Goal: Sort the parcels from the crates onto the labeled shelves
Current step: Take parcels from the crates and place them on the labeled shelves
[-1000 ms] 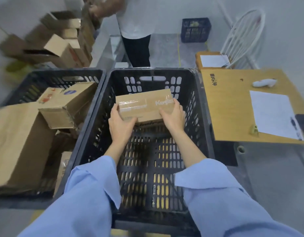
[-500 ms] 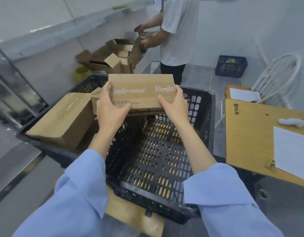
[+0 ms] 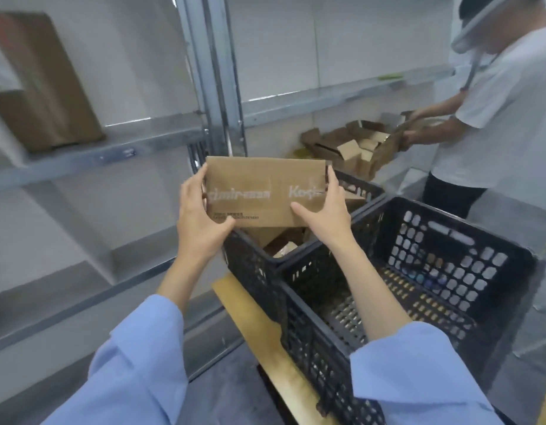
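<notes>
Both short ends of the parcel (image 3: 262, 191) are gripped, by the left hand (image 3: 201, 219) and the right hand (image 3: 323, 207), above the crate (image 3: 253, 271), its long axis held level, left to right, with white lettering beginning "Ko" legible.

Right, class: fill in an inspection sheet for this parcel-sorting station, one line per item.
Surface: board under the near crate and far crate.
Job's things: parcel held above the crates; far crate holds more boxes; metal shelf carries one brown box.
Clutter: open cartons heaped behind the crates.
Grippers: left hand and right hand grip the parcel's ends.
Cables: nothing seen.
Surroundings: another person in a white shirt handles the cartons.
</notes>
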`<state>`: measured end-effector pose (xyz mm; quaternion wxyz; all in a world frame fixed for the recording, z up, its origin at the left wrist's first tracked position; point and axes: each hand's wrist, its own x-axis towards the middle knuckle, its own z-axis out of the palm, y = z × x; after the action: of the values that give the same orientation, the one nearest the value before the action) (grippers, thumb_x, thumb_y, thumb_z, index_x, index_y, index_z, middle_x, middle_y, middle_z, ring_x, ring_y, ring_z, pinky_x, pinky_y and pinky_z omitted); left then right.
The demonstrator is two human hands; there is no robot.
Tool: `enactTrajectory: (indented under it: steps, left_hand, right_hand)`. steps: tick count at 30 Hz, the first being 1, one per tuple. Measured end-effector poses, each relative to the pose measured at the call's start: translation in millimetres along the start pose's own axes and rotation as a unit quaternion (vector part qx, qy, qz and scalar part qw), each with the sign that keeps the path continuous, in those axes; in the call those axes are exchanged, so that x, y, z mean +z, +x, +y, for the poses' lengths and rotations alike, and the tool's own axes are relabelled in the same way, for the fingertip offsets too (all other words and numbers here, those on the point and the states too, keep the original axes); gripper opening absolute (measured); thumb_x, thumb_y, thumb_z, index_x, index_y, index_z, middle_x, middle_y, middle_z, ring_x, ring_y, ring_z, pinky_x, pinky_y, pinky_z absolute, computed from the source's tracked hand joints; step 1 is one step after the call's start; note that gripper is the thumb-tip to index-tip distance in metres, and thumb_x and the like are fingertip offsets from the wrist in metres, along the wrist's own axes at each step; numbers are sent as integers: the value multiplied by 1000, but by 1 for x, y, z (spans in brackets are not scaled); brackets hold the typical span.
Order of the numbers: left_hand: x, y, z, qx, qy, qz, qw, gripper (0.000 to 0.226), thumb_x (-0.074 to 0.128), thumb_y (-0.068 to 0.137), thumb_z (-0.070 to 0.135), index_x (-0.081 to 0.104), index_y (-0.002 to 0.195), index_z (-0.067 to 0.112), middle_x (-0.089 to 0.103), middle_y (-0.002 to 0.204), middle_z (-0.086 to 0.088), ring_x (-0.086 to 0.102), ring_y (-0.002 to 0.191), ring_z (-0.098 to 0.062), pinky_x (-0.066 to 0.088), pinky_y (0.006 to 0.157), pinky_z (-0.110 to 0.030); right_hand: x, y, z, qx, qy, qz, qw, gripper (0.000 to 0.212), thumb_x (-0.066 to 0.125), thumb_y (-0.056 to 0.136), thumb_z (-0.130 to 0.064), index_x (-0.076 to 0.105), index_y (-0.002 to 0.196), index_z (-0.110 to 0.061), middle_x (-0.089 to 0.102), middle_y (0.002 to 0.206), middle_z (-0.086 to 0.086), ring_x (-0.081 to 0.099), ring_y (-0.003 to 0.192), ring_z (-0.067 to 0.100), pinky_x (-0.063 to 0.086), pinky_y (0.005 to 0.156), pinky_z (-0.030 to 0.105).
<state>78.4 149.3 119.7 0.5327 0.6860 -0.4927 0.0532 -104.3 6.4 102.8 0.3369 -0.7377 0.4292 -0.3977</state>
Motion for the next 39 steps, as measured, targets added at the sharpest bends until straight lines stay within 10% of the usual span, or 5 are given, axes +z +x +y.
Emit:
enactTrajectory:
  steps: [3, 8, 14, 27, 39]
  left_hand:
    - [-40, -11, -16, -25, 53, 43, 997, 94, 74, 73, -1, 27, 152, 18, 36, 136, -6, 36, 109, 7, 35, 85, 5]
    - [-101, -29, -37, -67, 82, 116, 988, 87, 70, 73, -6, 34, 150, 13, 35, 126, -5, 45, 115, -11, 50, 98, -44]
    - [-157, -49, -65, -62, 65, 184, 979, 77, 69, 76, -8, 44, 141, 24, 39, 122, 5, 48, 109, 8, 49, 88, -10]
    - [-270, -79, -103, -96, 9, 269, 958, 59, 76, 79, 2, 46, 125, 24, 57, 119, 18, 60, 113, -2, 52, 96, -25]
    - [-341, -94, -138, -84, -16, 261, 961, 63, 74, 84, 5, 48, 140, 17, 49, 130, -4, 57, 114, 1, 48, 95, -15]
  right_hand:
    - [35, -6, -21, -37, 3, -54, 998, 106, 75, 82, -47, -2, 155, -36, 17, 162, 3, 28, 145, 27, 30, 113, 52]
    - [87, -21, -55, -84, 55, -117, 988, 97, 75, 84, -43, 10, 156, -30, 28, 153, 3, 38, 138, 24, 37, 108, 41]
    - [136, -33, -90, -129, 147, -155, 968, 83, 76, 84, -30, 26, 149, -27, 40, 145, 0, 42, 129, 13, 43, 106, 34]
    - [220, -78, -170, -154, 238, -203, 937, 54, 71, 89, -33, 32, 126, -37, 43, 116, -38, 40, 105, -29, 34, 85, 4]
    - [268, -114, -213, -151, 248, -222, 931, 50, 73, 88, -29, 35, 121, -29, 55, 128, -8, 52, 119, 4, 46, 86, 19]
